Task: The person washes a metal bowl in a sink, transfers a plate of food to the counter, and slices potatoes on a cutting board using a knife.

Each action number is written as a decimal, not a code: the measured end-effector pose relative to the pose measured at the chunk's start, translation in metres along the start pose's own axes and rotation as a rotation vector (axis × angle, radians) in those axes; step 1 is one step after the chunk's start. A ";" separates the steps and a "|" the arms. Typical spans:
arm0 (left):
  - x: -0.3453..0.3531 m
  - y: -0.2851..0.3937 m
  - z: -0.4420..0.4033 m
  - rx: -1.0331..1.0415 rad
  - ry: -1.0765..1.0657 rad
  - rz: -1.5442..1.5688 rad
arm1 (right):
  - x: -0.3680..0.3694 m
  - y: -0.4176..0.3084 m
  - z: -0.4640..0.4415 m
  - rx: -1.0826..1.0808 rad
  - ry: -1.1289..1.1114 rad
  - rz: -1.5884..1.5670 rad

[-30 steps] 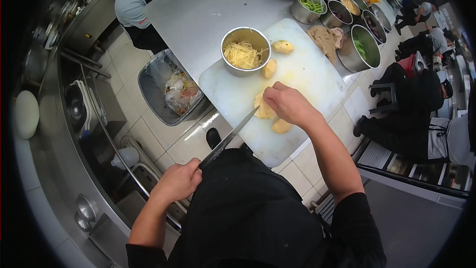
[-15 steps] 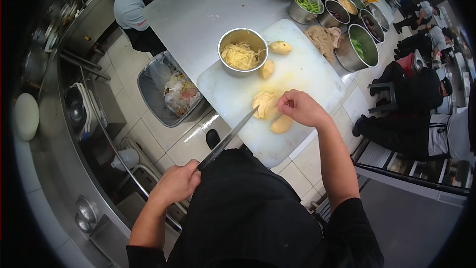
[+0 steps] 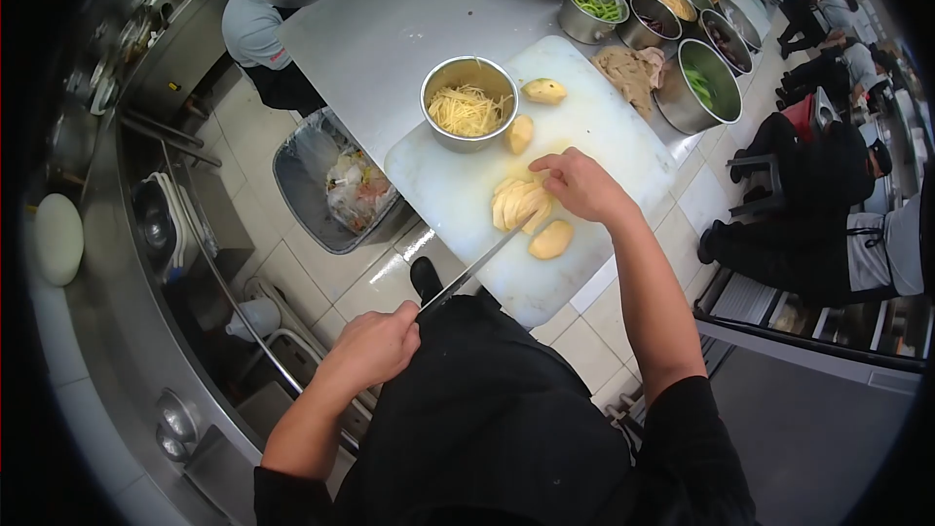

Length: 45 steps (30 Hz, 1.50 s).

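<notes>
My left hand [image 3: 373,349] is closed around the handle of a long knife [image 3: 477,265]. The blade runs up to the right, its tip at a fanned pile of pale yellow potato slices [image 3: 516,203] on the white cutting board [image 3: 609,151]. Just right of the slices, my right hand [image 3: 582,185] hovers with its index finger stretched out to the left and nothing visible in it. A peeled potato piece [image 3: 551,240] lies below the slices. Two more, a potato piece [image 3: 520,133] and a peeled potato [image 3: 543,91], sit beside a steel pot [image 3: 429,97] of potato shreds [image 3: 467,111].
Several steel containers of cut vegetables stand at the back right, including a pot of greens [image 3: 696,107]. A crumpled brown cloth [image 3: 633,76] lies by the board. A lined bin [image 3: 321,224] stands left of the table [image 3: 360,49]. A co-worker [image 3: 258,34] is at the far left.
My right hand has shifted up slightly, its pinched fingers now extended. My left hand has moved the knife right and up. The slices are more spread out.
</notes>
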<state>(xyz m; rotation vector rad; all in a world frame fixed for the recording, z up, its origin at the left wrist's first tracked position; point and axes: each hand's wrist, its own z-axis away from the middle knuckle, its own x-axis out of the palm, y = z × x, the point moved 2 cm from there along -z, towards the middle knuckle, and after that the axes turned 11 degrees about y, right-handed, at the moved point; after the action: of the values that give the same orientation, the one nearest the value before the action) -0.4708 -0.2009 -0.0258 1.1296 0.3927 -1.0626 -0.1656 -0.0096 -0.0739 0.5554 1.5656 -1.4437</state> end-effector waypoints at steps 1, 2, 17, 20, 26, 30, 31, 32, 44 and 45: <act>0.001 -0.001 -0.001 -0.007 -0.012 -0.020 | -0.001 0.000 -0.003 -0.004 -0.057 -0.021; 0.001 -0.001 -0.001 -0.005 -0.014 -0.027 | 0.000 0.002 -0.008 0.023 -0.107 -0.034; -0.009 0.004 0.000 0.023 0.024 -0.128 | -0.011 -0.010 -0.022 0.008 -0.309 0.146; -0.012 0.006 0.000 0.018 0.020 -0.132 | -0.016 -0.001 -0.022 0.032 -0.251 0.094; -0.010 0.005 0.000 -0.005 0.001 -0.122 | -0.028 0.030 -0.005 0.182 -0.041 -0.218; -0.014 0.001 0.008 -0.027 0.026 -0.055 | -0.036 0.028 0.011 0.117 0.027 -0.231; -0.016 0.001 0.010 -0.033 0.039 -0.027 | -0.038 0.024 0.016 0.062 0.035 -0.206; -0.018 0.001 0.011 -0.051 0.053 -0.027 | -0.039 0.020 0.020 -0.020 0.042 -0.154; -0.019 -0.013 0.014 -0.116 0.141 -0.006 | 0.006 -0.046 0.023 -0.404 -0.283 0.333; -0.019 -0.012 0.015 -0.117 0.141 -0.002 | 0.007 -0.049 0.022 -0.398 -0.278 0.383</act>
<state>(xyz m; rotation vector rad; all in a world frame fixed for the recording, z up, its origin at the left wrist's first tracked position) -0.4938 -0.2053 -0.0121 1.1023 0.5603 -0.9524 -0.2024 -0.0424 -0.0511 0.3716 1.3822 -0.8516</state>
